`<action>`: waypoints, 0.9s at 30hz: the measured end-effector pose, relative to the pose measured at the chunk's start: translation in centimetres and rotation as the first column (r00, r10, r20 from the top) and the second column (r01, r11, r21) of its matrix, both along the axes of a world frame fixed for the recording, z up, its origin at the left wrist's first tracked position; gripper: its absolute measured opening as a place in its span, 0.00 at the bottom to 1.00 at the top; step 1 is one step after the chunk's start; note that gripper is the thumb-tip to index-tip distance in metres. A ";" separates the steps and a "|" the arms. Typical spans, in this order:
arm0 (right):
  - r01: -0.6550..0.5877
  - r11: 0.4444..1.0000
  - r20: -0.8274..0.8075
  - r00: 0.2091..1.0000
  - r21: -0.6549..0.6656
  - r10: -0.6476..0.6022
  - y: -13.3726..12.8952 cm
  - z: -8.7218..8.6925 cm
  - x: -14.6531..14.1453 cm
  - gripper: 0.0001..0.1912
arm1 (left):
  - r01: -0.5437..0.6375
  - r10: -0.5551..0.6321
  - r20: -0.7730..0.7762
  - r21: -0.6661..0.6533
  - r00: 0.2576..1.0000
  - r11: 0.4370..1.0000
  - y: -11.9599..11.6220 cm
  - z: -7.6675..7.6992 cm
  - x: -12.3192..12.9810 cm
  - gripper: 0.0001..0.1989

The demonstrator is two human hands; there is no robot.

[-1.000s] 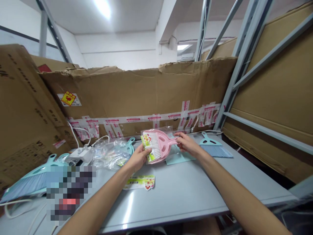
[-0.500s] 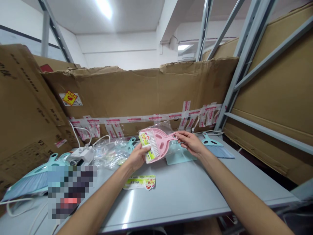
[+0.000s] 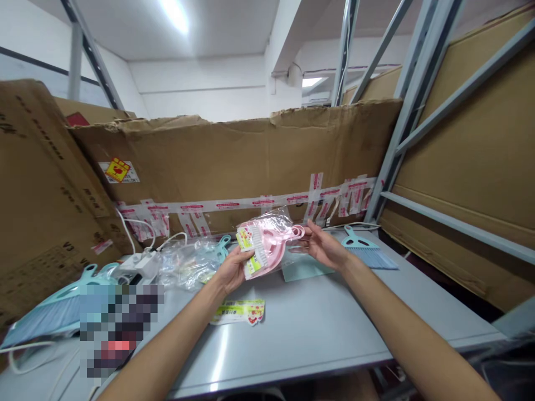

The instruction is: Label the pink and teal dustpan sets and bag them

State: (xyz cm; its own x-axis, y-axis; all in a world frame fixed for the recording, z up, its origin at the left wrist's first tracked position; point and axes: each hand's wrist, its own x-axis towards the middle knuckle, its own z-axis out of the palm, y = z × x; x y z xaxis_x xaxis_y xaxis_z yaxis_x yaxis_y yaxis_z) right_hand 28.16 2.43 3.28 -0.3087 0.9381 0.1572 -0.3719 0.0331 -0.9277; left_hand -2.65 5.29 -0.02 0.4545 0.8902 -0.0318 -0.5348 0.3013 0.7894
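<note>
My left hand (image 3: 232, 269) grips the wide bristle end of a pink dustpan and brush set (image 3: 276, 255), thumb on top. A printed card (image 3: 245, 238) lies across the white bristles. Shiny clear plastic wrap (image 3: 281, 217) shows around the back of the set; how much it covers is hard to tell. My right hand (image 3: 324, 245) is at the pink handle end, thumb and fingers apart around it, partly behind it. Below the set, a loose printed card (image 3: 239, 312) lies on the grey table (image 3: 309, 334).
A pale teal sheet (image 3: 307, 269) lies under the right hand. Blue brushes with teal handles lie at right (image 3: 363, 249) and left (image 3: 54, 303). Crumpled clear bags (image 3: 188, 264) sit beside a white power strip (image 3: 142, 264) with cables. A large cardboard sheet (image 3: 234, 161) stands behind.
My right hand has loosened from the handle, its fingers spreading beside it. The pink set has tilted slightly in my left hand, and more glare shows on its surface.
</note>
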 end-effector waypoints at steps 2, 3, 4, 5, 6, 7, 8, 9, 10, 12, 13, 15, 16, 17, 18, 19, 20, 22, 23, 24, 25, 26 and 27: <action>-0.048 0.999 0.052 0.998 0.005 0.047 -0.3 0.1 0.3 0.27 | -0.016 0.017 0.034 -0.009 0.999 1.000 0.3 -0.2 -0.1 0.28; -0.045 0.999 0.101 0.994 0.021 0.043 -0.4 0.2 0.3 0.26 | -0.023 0.024 0.046 -0.014 0.999 1.000 0.4 -0.3 -0.1 0.29; -0.021 0.999 0.153 0.988 0.045 0.014 -0.5 0.1 0.4 0.25 | -0.026 0.027 0.053 -0.018 0.998 0.999 0.5 -0.4 -0.2 0.29; 0.024 0.997 0.197 0.980 0.076 -0.038 -0.6 0.1 0.4 0.24 | -0.025 0.026 0.055 -0.020 0.998 0.999 0.5 -0.4 -0.2 0.30; 0.083 0.990 0.224 0.969 0.112 -0.107 -0.5 0.1 0.3 0.23 | -0.021 0.022 0.055 -0.019 0.998 1.000 0.5 -0.4 -0.2 0.31; 0.146 0.978 0.233 0.956 0.150 -0.179 -0.5 0.0 0.3 0.22 | -0.014 0.015 0.054 -0.016 0.998 1.000 0.5 -0.5 -0.3 0.32; 0.202 0.962 0.227 0.944 0.184 -0.241 -0.4 0.0 0.2 0.21 | -0.007 0.008 0.054 -0.011 0.999 1.000 0.5 -0.4 -0.2 0.33; 0.246 0.945 0.210 0.934 0.214 -0.290 -0.3 0.0 0.1 0.21 | -0.001 0.001 0.054 -0.006 0.999 1.000 0.4 -0.4 -0.2 0.34; 0.284 0.929 0.184 0.926 0.239 -0.330 -0.1 0.0 0.1 0.21 | 0.002 -0.001 0.053 -0.002 0.999 1.000 0.4 -0.4 -0.1 0.34; 0.365 0.892 0.109 0.908 0.267 -0.404 0.1 0.0 0.1 0.21 | -0.004 0.004 0.049 0.000 0.999 1.000 0.4 -0.4 0.0 0.32; 0.407 0.872 0.070 0.895 0.271 -0.440 0.3 0.0 0.1 0.22 | -0.012 0.012 0.045 -0.003 0.999 1.000 0.4 -0.4 0.1 0.31; 0.469 0.841 0.016 0.871 0.269 -0.491 0.4 -0.1 0.1 0.22 | -0.030 0.030 0.038 -0.013 0.999 0.999 0.4 -0.4 0.3 0.28; 0.487 0.830 0.006 0.862 0.271 -0.507 0.5 -0.1 0.1 0.22 | -0.037 0.038 0.036 -0.019 0.999 0.999 0.5 -0.4 0.4 0.27; 0.499 0.820 0.007 0.853 0.280 -0.521 0.6 -0.1 0.1 0.21 | -0.043 0.044 0.034 -0.024 0.998 0.999 0.5 -0.4 0.4 0.27; 0.512 0.806 0.012 0.842 0.296 -0.539 0.6 0.0 0.1 0.21 | -0.048 0.049 0.031 -0.028 0.998 0.998 0.5 -0.5 0.5 0.26; 0.531 0.786 0.013 0.826 0.317 -0.563 0.6 0.0 0.0 0.21 | -0.053 0.054 0.026 -0.031 0.998 0.998 0.5 -0.5 0.5 0.26; 0.554 0.760 0.006 0.807 0.340 -0.591 0.6 0.1 -0.1 0.21 | -0.059 0.060 0.021 -0.031 0.998 0.998 0.5 -0.6 0.6 0.26; 0.596 0.708 -0.018 0.770 0.378 -0.638 0.5 0.3 -0.4 0.22 | -0.076 0.077 0.009 -0.029 0.997 0.997 0.5 -0.6 0.5 0.25; 0.602 0.695 -0.021 0.762 0.393 -0.647 0.5 0.4 -0.5 0.23 | -0.082 0.083 0.004 -0.028 0.997 0.996 0.5 -0.6 0.5 0.24; 0.597 0.691 -0.013 0.760 0.408 -0.649 0.4 0.4 -0.5 0.25 | -0.086 0.086 0.001 -0.026 0.996 0.996 0.5 -0.6 0.4 0.24; 0.586 0.690 0.009 0.760 0.425 -0.650 0.3 0.5 -0.6 0.27 | -0.089 0.089 -0.001 -0.025 0.996 0.996 0.5 -0.6 0.4 0.23; 0.571 0.690 0.042 0.756 0.445 -0.653 0.2 0.6 -0.5 0.27 | -0.087 0.087 -0.002 -0.022 0.996 0.996 0.4 -0.5 0.3 0.23; 0.557 0.685 0.078 0.747 0.470 -0.660 0.1 0.6 -0.5 0.26 | -0.083 0.083 -0.001 -0.018 0.997 0.996 0.4 -0.4 0.3 0.23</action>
State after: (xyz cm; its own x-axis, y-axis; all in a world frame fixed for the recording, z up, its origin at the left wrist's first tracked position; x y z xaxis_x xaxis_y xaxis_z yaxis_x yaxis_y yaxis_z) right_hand 27.70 2.52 3.89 0.2347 0.7983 0.5546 0.0781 0.5532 -0.8294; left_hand -2.34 5.69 -0.44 0.3791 0.9241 -0.0488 -0.5582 0.2704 0.7844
